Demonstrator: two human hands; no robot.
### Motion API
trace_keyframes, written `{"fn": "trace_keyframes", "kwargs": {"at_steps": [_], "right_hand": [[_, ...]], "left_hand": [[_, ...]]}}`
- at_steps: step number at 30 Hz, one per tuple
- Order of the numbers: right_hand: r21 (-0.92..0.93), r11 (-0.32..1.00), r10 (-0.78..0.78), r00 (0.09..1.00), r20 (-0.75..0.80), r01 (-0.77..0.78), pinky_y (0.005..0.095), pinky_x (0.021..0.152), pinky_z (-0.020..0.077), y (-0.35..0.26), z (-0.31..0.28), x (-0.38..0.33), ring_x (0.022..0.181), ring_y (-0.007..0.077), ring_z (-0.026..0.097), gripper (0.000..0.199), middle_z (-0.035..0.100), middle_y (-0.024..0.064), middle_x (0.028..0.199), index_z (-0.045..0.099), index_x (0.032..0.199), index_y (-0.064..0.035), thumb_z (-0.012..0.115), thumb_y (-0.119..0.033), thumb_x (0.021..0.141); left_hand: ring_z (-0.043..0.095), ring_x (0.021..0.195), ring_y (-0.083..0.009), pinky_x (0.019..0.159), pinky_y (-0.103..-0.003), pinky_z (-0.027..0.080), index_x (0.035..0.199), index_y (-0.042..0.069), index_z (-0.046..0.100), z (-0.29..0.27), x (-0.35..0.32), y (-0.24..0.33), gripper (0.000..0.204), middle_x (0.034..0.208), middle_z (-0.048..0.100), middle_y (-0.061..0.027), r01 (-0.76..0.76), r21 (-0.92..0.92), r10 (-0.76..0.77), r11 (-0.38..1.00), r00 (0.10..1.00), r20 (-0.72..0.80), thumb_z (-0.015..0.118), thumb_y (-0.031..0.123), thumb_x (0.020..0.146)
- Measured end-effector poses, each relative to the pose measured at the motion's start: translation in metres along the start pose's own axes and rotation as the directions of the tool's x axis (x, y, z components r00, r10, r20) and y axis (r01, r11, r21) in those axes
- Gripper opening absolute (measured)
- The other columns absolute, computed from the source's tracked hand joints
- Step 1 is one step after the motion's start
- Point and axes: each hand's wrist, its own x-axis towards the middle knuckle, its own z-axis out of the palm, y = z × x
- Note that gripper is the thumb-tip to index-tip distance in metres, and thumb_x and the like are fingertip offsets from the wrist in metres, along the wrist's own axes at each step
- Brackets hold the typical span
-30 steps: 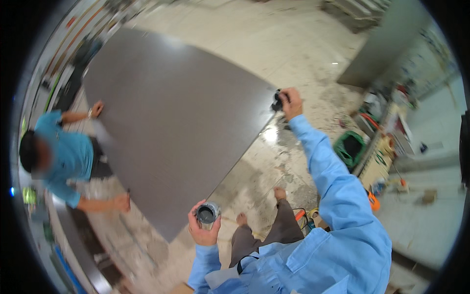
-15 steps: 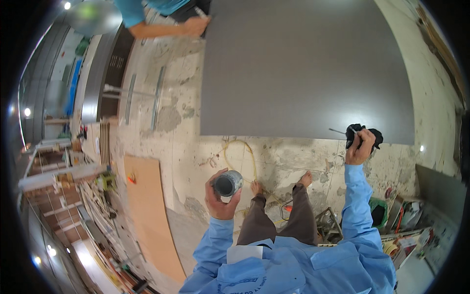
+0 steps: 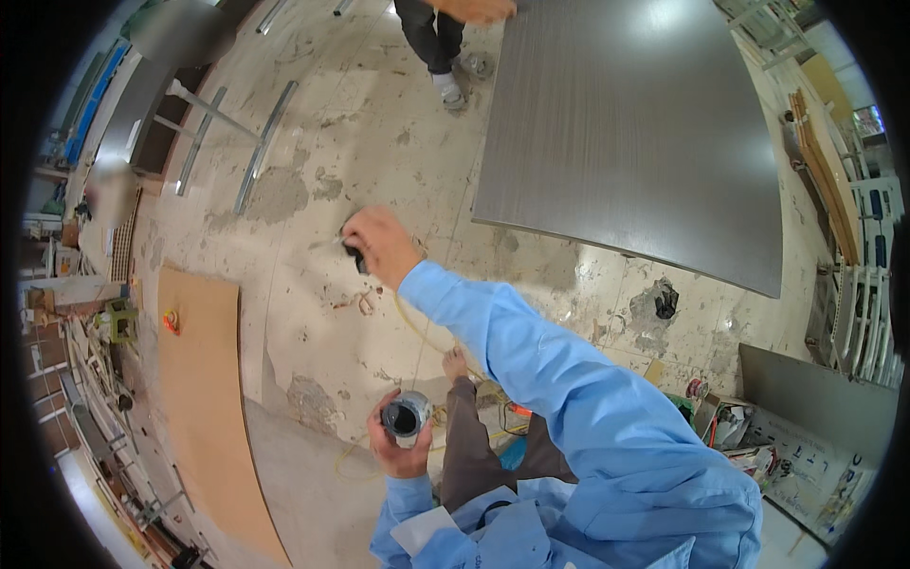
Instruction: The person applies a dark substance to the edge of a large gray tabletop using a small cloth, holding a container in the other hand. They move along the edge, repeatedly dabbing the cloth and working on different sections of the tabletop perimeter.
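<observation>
My left hand (image 3: pixel 398 453) is wrapped around a small grey can (image 3: pixel 406 414), its open top toward me and dark inside. Stretched across in front of my body, my right hand (image 3: pixel 381 247) is closed on a crumpled black cloth (image 3: pixel 355 258). A thin stick-like tool, smeared by motion, pokes out leftward from these fingers. To the right of that hand lies a large grey panel (image 3: pixel 635 142) with a faint grain, apart from both hands. At its far left corner another person's hand (image 3: pixel 479 9) touches the edge.
A black crumpled piece (image 3: pixel 666 302) lies on the stained tile floor below the panel. A brown board (image 3: pixel 204 398) rests at the left, with metal strips (image 3: pixel 265 147) beyond it. A yellow hose (image 3: pixel 412 327) runs by my feet. Boxes and tools crowd the lower right.
My right hand has swung from the panel's near right edge far to the left, still with the black cloth and thin tool. The can has dropped lower in view. The view has turned.
</observation>
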Motion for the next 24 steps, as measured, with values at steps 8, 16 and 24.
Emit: {"fn": "trace_keyframes", "kwargs": {"at_steps": [8,16,24], "right_hand": [[-0.649,0.725,-0.234,0.969,0.082,0.230,0.0485,0.090,0.0497,0.009,-0.152,0.121,0.101,0.0395,0.061,0.009,0.066,0.0142,0.100,0.066,0.103,-0.0061,0.070,-0.010,0.095],[-0.583,0.767,-0.001,0.909,0.417,0.268,0.0520,0.088,0.0442,0.071,-0.144,-0.008,0.102,0.0329,0.062,0.010,0.064,0.0062,0.100,0.069,0.098,-0.0170,0.071,-0.011,0.091],[-0.311,0.676,0.734,0.571,0.368,-0.668,0.0478,0.084,0.0551,-0.056,-0.164,-0.298,0.096,0.0340,0.072,0.016,0.076,0.0135,0.097,0.075,0.098,-0.0095,0.074,-0.025,0.092]], "left_hand": [[0.067,0.124,-0.0311,0.107,-0.041,0.055,0.136,-0.005,0.055,-0.050,0.014,-0.026,0.073,0.137,0.065,-0.0214,0.035,-0.009,-0.035,0.999,0.999,-0.024,0.089,0.000,0.072],[0.068,0.120,-0.0300,0.105,-0.040,0.055,0.136,-0.005,0.058,-0.053,0.030,-0.018,0.071,0.135,0.066,-0.0205,-0.018,-0.004,0.018,1.000,1.000,0.012,0.089,0.002,0.073],[0.070,0.119,-0.0280,0.102,-0.038,0.056,0.135,-0.004,0.058,0.013,0.057,0.035,0.066,0.132,0.068,-0.0193,-0.074,-0.037,0.078,0.997,0.987,0.137,0.088,0.004,0.078]]}}
